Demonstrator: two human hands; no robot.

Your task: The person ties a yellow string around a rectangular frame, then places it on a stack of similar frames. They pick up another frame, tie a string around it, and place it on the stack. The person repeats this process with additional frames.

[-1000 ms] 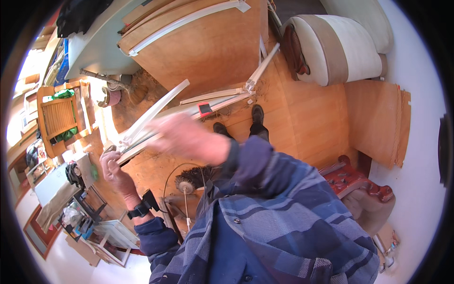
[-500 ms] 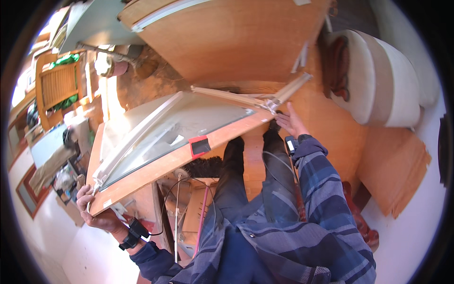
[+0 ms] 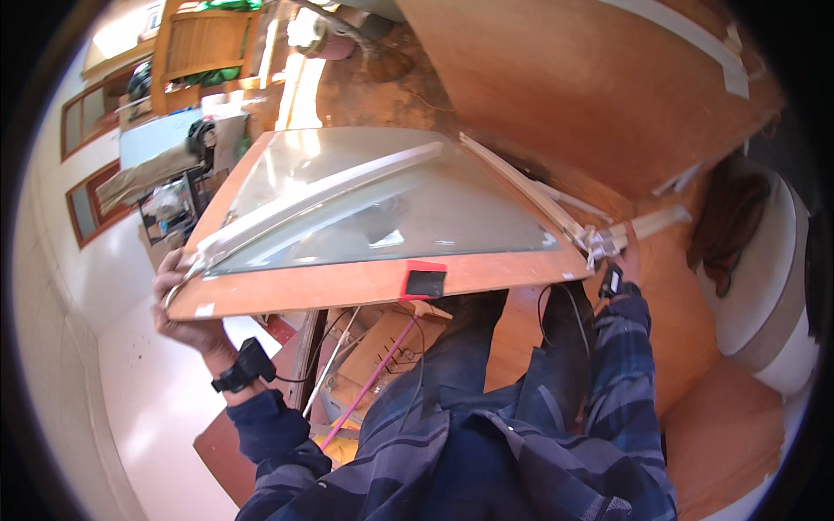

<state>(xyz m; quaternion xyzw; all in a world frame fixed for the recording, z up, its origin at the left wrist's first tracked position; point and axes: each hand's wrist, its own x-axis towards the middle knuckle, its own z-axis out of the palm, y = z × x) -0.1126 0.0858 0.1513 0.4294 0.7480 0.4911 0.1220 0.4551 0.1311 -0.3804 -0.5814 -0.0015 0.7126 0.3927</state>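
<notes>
A wooden-framed glass panel (image 3: pixel 339 293) is held nearly level in front of my body, with a black patch edged in red (image 3: pixel 426 283) on its near rail. My left hand (image 3: pixel 198 333) is closed round its left corner, fingers on top beside a long white strip (image 3: pixel 321 195) lying slantwise over the glass. At the right corner, my right hand (image 3: pixel 629 263) is closed on the panel's edge, its fingers partly hidden. Pale strips (image 3: pixel 521 187) run along the panel's right side and meet other strips (image 3: pixel 647 227) sticking out past that hand.
A large wooden board (image 3: pixel 591 78) stands beyond the panel at the upper right. An upholstered seat (image 3: pixel 756 269) is at the right. A wooden chair (image 3: pixel 204 43) and cluttered items stand far left. Below the panel are a wooden box (image 3: pixel 387 347) and a pink rod (image 3: pixel 369 382).
My view has turned leftward, so the room appears shifted right. The panel sits more level across the view. My right hand, previously open at the right corner, has closed on it.
</notes>
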